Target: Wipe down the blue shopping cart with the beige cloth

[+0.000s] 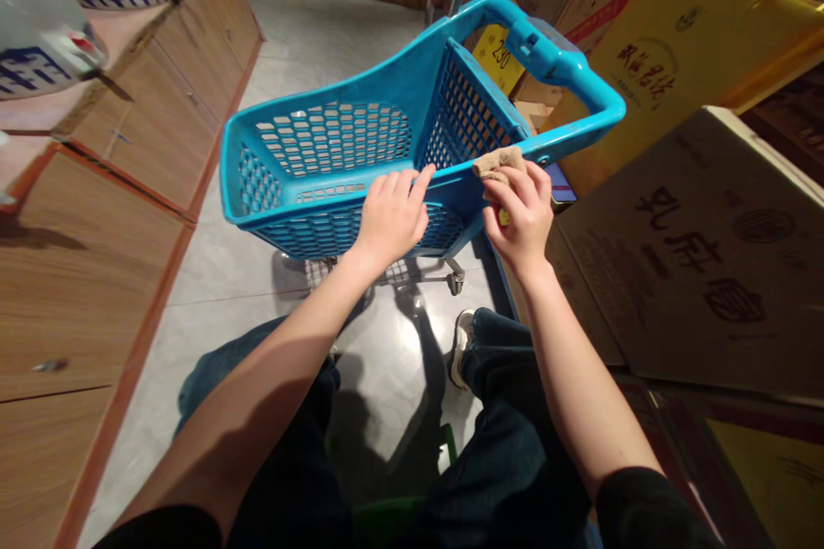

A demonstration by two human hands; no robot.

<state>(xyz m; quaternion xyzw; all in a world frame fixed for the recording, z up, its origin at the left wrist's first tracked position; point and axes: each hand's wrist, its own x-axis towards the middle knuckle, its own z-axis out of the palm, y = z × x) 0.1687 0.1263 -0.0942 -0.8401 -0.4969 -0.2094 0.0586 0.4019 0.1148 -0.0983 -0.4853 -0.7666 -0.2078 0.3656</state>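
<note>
Grey floor (415,330) shines underfoot. The left hand (392,214) lies half-curled over the near rim (458,172) of a blue shopping cart (426,99), its grip unclear; the right hand (524,219) pinches a tan cloth (499,163) against that rim, where flatter, even pressure should help.

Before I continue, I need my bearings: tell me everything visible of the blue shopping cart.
The blue shopping cart looks like glossy plastic, with honeycomb holes in its walls, a gridded panel near the handle and a caster below. It stands upright on the gray floor, handle toward the person's right. The left hand rests on its near rim; the right hand holds a tan cloth at that rim, near the handle.
</note>
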